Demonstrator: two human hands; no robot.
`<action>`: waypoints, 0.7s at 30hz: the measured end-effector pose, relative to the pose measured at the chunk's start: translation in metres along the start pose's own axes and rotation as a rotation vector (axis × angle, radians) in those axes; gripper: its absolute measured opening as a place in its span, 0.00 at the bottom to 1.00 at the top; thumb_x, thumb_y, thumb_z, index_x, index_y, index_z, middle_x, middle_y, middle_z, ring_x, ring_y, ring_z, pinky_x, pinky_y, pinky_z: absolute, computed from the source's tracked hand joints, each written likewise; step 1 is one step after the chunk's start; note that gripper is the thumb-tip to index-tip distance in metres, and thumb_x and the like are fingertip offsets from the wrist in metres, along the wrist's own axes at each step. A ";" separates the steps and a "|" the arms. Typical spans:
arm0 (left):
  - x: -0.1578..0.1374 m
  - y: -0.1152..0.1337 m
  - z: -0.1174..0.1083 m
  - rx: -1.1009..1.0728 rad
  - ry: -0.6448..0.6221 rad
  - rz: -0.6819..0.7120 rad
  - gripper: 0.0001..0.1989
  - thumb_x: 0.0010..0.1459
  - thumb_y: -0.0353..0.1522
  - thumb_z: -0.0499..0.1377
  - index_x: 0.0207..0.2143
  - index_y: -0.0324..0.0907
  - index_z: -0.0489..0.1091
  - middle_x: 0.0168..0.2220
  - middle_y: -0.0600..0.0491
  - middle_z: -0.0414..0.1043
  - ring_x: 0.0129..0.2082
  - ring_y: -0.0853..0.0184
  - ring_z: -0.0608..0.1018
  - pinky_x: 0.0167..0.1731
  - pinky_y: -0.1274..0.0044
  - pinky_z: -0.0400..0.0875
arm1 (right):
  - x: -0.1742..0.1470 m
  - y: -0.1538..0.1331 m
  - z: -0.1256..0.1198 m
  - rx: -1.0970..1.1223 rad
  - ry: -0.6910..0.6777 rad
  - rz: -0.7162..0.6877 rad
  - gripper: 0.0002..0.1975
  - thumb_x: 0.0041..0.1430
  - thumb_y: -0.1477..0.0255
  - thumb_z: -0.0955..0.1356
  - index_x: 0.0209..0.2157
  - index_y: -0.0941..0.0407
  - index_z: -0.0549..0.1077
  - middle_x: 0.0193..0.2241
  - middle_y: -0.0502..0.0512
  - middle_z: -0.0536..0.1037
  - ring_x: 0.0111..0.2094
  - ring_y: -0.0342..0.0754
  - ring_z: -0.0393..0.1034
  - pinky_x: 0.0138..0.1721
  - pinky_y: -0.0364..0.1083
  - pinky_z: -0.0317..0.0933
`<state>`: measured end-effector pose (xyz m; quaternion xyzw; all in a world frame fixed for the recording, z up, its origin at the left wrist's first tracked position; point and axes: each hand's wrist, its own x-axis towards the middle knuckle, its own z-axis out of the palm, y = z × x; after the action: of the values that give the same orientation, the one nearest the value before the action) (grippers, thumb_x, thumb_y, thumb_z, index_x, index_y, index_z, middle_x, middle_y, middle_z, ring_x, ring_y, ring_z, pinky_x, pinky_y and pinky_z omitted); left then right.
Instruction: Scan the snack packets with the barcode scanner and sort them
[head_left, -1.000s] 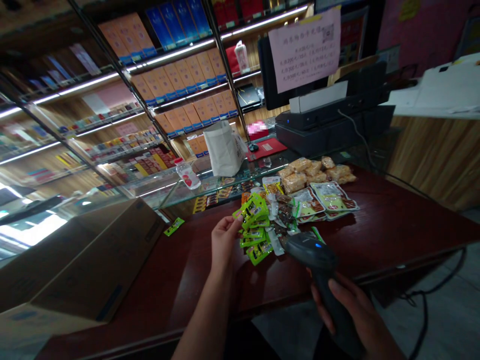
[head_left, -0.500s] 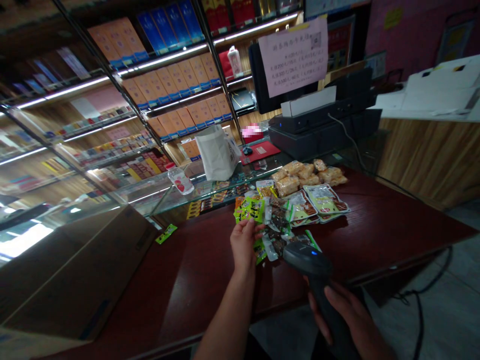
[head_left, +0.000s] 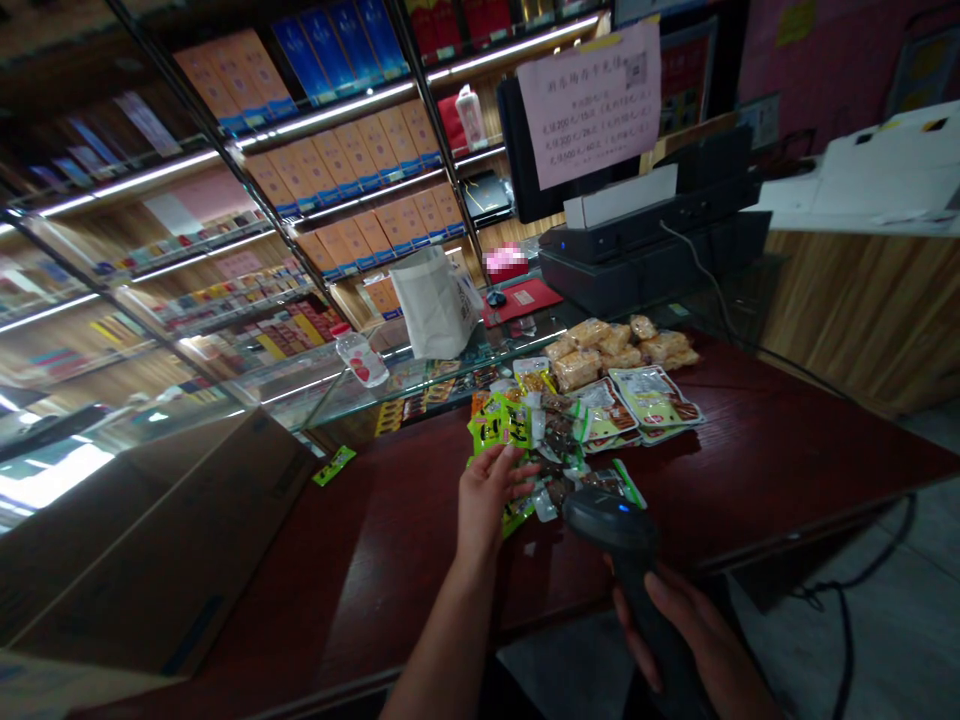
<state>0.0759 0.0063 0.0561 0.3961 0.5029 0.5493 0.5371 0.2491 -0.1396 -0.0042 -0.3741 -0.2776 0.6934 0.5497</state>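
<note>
My left hand (head_left: 491,495) is over the near edge of the snack pile, its fingers apart and nothing visibly held. Just beyond its fingertips lie bright green snack packets (head_left: 499,420); another green packet (head_left: 517,515) shows partly from beneath the hand. Dark snacks in clear pouches (head_left: 559,435) are right of the fingers. In my right hand (head_left: 690,625) is a black barcode scanner (head_left: 611,520), gripped by its handle, with a blue light on top. Its head points left toward the pouches.
Flat snack bags (head_left: 656,395) and tan wrapped snacks (head_left: 581,365) lie farther back on the dark red table (head_left: 390,540). A cardboard box (head_left: 165,540) stands left, near a single green packet (head_left: 334,466). Behind are a bottle (head_left: 361,358), a white bag (head_left: 431,305) and a monitor (head_left: 514,150).
My left hand has drawn slightly back from the green packets, and its fingers have spread. The scanner stays in my right hand, almost unmoved.
</note>
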 end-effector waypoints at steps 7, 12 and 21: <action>-0.007 -0.004 -0.033 0.123 0.072 0.125 0.23 0.50 0.47 0.67 0.39 0.38 0.72 0.42 0.43 0.80 0.24 0.67 0.81 0.21 0.78 0.74 | 0.002 0.008 -0.005 -0.070 0.013 0.050 0.23 0.61 0.50 0.67 0.32 0.57 0.77 0.17 0.50 0.73 0.18 0.42 0.64 0.21 0.41 0.58; 0.027 -0.003 -0.109 0.441 0.312 0.298 0.22 0.54 0.45 0.63 0.44 0.39 0.72 0.45 0.43 0.79 0.40 0.61 0.82 0.39 0.72 0.76 | 0.003 0.005 -0.002 -0.098 0.049 0.079 0.25 0.58 0.48 0.68 0.33 0.57 0.79 0.17 0.51 0.74 0.18 0.45 0.65 0.23 0.44 0.62; 0.100 0.027 -0.257 1.222 0.787 0.192 0.32 0.56 0.35 0.60 0.60 0.28 0.58 0.61 0.29 0.61 0.66 0.45 0.59 0.62 0.58 0.57 | 0.012 0.011 -0.002 -0.067 0.069 0.111 0.27 0.54 0.47 0.70 0.39 0.57 0.80 0.20 0.52 0.78 0.17 0.44 0.65 0.20 0.43 0.60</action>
<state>-0.1910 0.0752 0.0252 0.4407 0.8383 0.3171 -0.0502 0.2435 -0.1309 -0.0165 -0.4307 -0.2603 0.7000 0.5067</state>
